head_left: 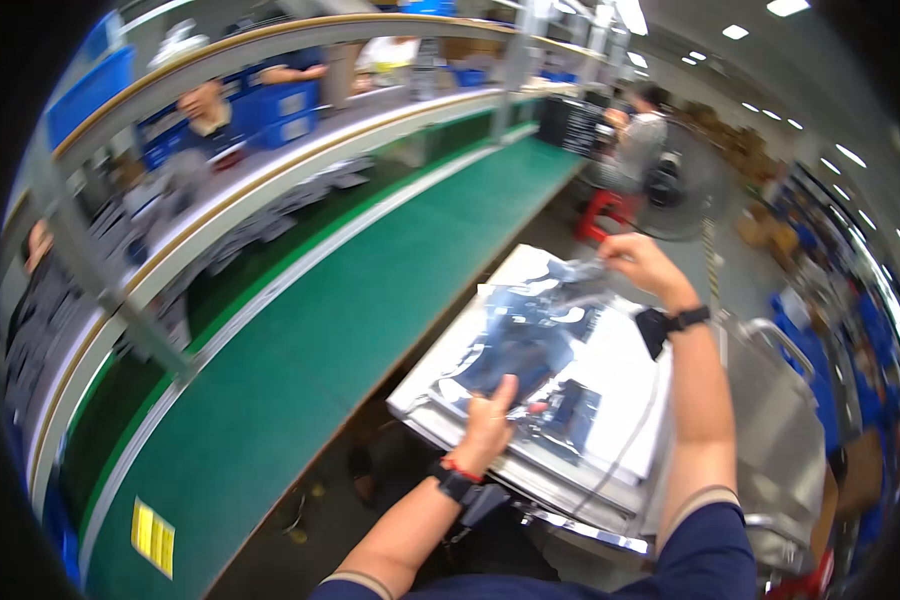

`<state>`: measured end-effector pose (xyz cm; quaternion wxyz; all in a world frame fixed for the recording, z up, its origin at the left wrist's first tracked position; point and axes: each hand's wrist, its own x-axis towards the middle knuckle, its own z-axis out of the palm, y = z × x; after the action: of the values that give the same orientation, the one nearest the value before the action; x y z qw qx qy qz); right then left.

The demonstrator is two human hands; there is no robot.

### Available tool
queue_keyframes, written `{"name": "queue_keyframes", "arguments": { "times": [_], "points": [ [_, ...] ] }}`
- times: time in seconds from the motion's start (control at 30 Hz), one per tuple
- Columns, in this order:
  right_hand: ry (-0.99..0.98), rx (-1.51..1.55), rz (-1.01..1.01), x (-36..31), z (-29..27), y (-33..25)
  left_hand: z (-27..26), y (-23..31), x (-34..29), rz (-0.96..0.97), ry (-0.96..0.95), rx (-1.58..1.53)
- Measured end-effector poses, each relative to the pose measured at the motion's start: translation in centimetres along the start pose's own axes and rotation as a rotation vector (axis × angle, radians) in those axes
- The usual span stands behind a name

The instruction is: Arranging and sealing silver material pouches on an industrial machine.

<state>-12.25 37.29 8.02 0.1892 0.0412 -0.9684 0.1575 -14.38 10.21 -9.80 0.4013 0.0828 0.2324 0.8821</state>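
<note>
A clear, shiny plastic bag point(518, 318) with dark areas showing through lies across a white flat sheet point(625, 400) on a stack in front of me. My right hand point(642, 268) pinches the bag's crumpled far end and lifts it a little. At the bag's near left side, my left hand point(487, 428) grips its edge, thumb on top. What the bag holds is blurred by glare. A small dark rectangular piece point(573, 408) shows beside my left hand, under or inside the plastic; I cannot tell which.
A long green conveyor belt point(370, 300) runs along the left, with a yellow label point(153, 538) on it. Beyond stand shelving and blue bins point(282, 112). A metal cart point(770, 420) is at the right. Ahead, a person point(642, 140) sits near a red stool point(610, 212) and a large fan point(682, 180).
</note>
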Motion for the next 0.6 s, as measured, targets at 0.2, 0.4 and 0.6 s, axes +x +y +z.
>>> {"name": "queue_keyframes", "arguments": {
  "times": [0.2, 0.4, 0.6],
  "points": [
    [-0.089, -0.028, 0.409, -4.4, -0.6, 4.5, 0.2, -1.2, 0.0, -0.011, -0.035, 0.078],
    [-0.498, -0.468, 0.647, -5.5, -0.9, 6.3, 0.1, -0.6, -0.3, -0.030, -0.023, 0.074],
    [-0.707, -0.570, 0.739, -4.6, 1.6, 7.7, 0.2, -0.3, -0.3, -0.019, -0.022, 0.096]
  ]
}}
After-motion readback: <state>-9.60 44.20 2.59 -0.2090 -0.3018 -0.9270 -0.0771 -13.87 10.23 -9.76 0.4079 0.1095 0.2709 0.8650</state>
